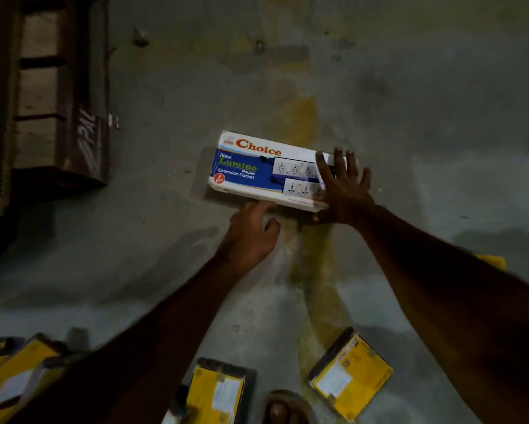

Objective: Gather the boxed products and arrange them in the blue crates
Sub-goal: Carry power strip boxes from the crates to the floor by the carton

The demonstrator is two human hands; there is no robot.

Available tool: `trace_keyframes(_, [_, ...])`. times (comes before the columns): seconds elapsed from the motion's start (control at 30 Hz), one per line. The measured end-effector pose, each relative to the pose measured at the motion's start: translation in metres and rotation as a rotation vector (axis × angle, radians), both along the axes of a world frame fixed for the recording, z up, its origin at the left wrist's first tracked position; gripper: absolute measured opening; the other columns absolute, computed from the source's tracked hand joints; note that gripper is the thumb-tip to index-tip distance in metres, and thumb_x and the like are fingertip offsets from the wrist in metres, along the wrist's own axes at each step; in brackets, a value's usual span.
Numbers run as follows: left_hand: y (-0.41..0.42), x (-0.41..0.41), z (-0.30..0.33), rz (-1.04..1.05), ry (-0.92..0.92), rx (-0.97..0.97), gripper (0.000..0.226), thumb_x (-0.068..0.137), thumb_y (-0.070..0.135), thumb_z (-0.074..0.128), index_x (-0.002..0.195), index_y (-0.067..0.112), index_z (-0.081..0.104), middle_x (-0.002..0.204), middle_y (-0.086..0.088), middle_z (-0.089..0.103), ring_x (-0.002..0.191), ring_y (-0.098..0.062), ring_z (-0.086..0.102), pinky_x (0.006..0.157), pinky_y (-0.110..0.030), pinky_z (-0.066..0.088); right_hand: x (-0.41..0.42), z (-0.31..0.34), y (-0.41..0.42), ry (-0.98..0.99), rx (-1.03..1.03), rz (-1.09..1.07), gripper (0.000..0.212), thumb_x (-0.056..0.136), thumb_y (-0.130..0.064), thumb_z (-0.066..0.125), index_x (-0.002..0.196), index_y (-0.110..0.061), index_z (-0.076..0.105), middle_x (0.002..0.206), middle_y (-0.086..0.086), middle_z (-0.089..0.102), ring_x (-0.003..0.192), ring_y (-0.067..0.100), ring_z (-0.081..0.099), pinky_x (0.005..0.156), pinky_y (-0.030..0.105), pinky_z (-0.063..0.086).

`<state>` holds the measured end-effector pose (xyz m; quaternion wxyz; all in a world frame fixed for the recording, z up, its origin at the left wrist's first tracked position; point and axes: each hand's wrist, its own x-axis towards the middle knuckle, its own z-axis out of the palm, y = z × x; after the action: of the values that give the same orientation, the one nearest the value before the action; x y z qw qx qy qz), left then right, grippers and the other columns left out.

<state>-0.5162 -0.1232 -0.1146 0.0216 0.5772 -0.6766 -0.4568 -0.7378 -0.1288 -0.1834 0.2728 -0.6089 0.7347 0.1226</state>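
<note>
A white and blue box marked "Choice Lumino Power Extension Socket" (251, 166) lies flat on the concrete floor, mid-frame. My right hand (344, 191) lies over the box's right end with fingers spread and the thumb under the near corner. My left hand (251, 231) is at the box's near long edge, fingers loosely curled, fingertips touching that edge. Yellow boxed products lie nearer me: one at the bottom right (350, 374), one at the bottom middle (218, 393), and more at the bottom left (15, 374). No blue crate is in view.
A dark brown wooden pallet (58, 96) stands at the upper left. A faded yellow line (300, 123) runs across the grey floor under the box. A sandalled foot (283, 410) shows at the bottom edge. A yellow scrap (491, 261) peeks out behind my right arm.
</note>
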Motion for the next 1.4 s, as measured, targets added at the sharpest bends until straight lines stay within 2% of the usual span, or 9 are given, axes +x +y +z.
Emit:
trace_keyframes(0.07, [0.001,0.005,-0.001,-0.013,0.024,-0.016,0.044,0.085,0.034,0.05,0.124,0.016,0.061,0.129,-0.01,0.057,0.122,-0.025,0.051,0.107,-0.037,0.039,-0.006,-0.004,-0.006,0.018,0.039,-0.009,0.147,0.056,-0.058,0.085,0.147,-0.027,-0.027,0.153,0.018,-0.034,0.141,0.04,-0.029,0.108,0.07,-0.006])
trace_keyframes(0.17, [-0.002,0.012,-0.002,-0.026,0.024,-0.042,0.032,0.093,0.02,0.057,0.124,0.013,0.061,0.129,-0.009,0.057,0.123,-0.023,0.051,0.107,-0.032,0.038,-0.007,-0.003,-0.013,0.042,0.059,-0.015,0.146,0.054,-0.059,0.085,0.149,-0.03,-0.021,0.157,0.023,-0.018,0.145,0.042,-0.017,0.109,0.069,-0.002])
trace_keyframes(0.27, [-0.007,0.012,0.004,0.037,0.046,-0.06,0.029,0.094,0.016,0.058,0.122,0.009,0.062,0.128,-0.012,0.058,0.12,-0.025,0.053,0.106,-0.038,0.04,0.005,0.002,-0.004,0.07,-0.014,-0.008,0.135,0.051,-0.061,0.084,0.151,-0.033,-0.001,0.152,0.024,0.009,0.143,0.043,0.005,0.112,0.067,0.008])
trace_keyframes(0.47, [0.009,0.014,0.053,0.044,0.078,-0.113,0.034,0.087,0.02,0.055,0.117,0.006,0.065,0.118,-0.014,0.064,0.113,-0.027,0.057,0.101,-0.033,0.04,0.036,0.058,0.03,-0.004,-0.259,-0.228,0.108,0.049,-0.075,0.061,0.143,-0.032,0.028,0.138,0.02,0.032,0.129,0.04,0.028,0.11,0.052,0.029])
trace_keyframes(0.57, [0.027,0.029,0.103,0.054,0.083,-0.083,0.037,0.085,0.023,0.053,0.117,0.008,0.066,0.118,-0.012,0.064,0.112,-0.024,0.057,0.098,-0.024,0.037,0.048,0.118,0.043,-0.085,-0.432,-0.332,0.096,0.049,-0.072,0.063,0.133,-0.029,0.044,0.123,0.019,0.043,0.118,0.038,0.036,0.099,0.047,0.038])
trace_keyframes(0.8, [0.083,0.084,0.272,0.218,0.151,-0.025,0.051,0.079,0.028,0.047,0.122,0.005,0.062,0.122,-0.013,0.062,0.117,-0.028,0.056,0.105,-0.035,0.04,0.099,0.313,0.091,-0.188,-0.505,-0.548,0.095,0.05,-0.077,0.059,0.132,-0.03,0.045,0.124,0.017,0.04,0.118,0.038,0.037,0.102,0.045,0.036])
trace_keyframes(1.07, [0.154,0.176,0.496,0.127,0.179,-0.109,0.055,0.081,0.034,0.043,0.125,0.007,0.061,0.126,-0.01,0.062,0.12,-0.025,0.054,0.104,-0.03,0.037,0.205,0.53,0.207,-0.188,-0.637,-0.588,0.096,0.051,-0.079,0.061,0.131,-0.027,0.05,0.116,0.015,0.044,0.111,0.039,0.044,0.098,0.043,0.038])
trace_keyframes(1.3, [0.222,0.326,0.599,0.156,0.198,-0.219,0.039,0.092,0.027,0.053,0.127,0.009,0.059,0.127,-0.011,0.06,0.12,-0.024,0.055,0.102,-0.036,0.043,0.334,0.645,0.284,-0.303,-0.401,-0.581,0.087,0.055,-0.071,0.076,0.13,-0.034,0.05,0.116,0.013,0.049,0.116,0.034,0.047,0.097,0.039,0.041])
trace_keyframes(1.4, [0.254,0.399,0.618,0.221,0.162,-0.228,0.039,0.092,0.026,0.053,0.124,0.007,0.061,0.125,-0.012,0.062,0.118,-0.024,0.058,0.099,-0.034,0.044,0.402,0.65,0.292,-0.497,-0.253,-0.613,0.107,0.037,-0.091,0.064,0.126,-0.032,0.057,0.113,0.011,0.061,0.105,0.027,0.06,0.095,0.035,0.049])
